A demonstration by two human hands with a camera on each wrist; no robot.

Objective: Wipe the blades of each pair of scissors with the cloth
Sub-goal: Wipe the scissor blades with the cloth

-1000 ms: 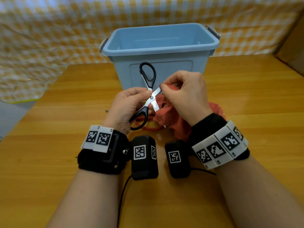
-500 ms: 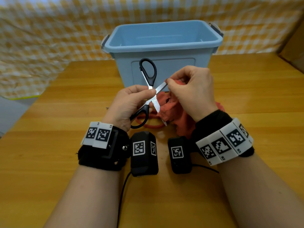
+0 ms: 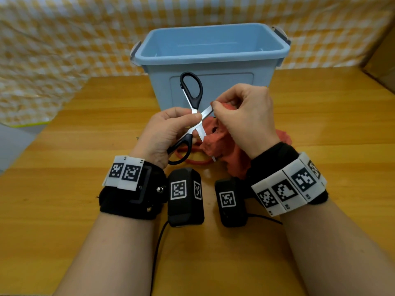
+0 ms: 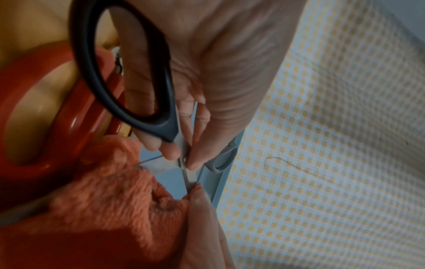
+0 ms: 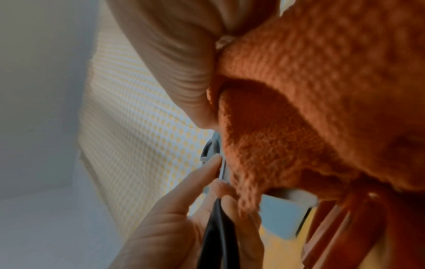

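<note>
Gripping the black-handled scissors (image 3: 193,116) at the pivot, the left hand (image 3: 164,133) holds the 2 blades spread above the table (image 3: 64,167); right hand (image 3: 245,120) fingers pinch the red cloth (image 3: 215,142) around 1 blade.

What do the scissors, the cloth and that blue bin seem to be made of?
The black-handled scissors: bright blades that look like polished steel; smooth matte handles, probably plastic. The orange cloth: fuzzy, looped pile, likely terry or microfibre. The blue bin: smooth moulded walls with a rolled rim, apparently plastic.
</note>
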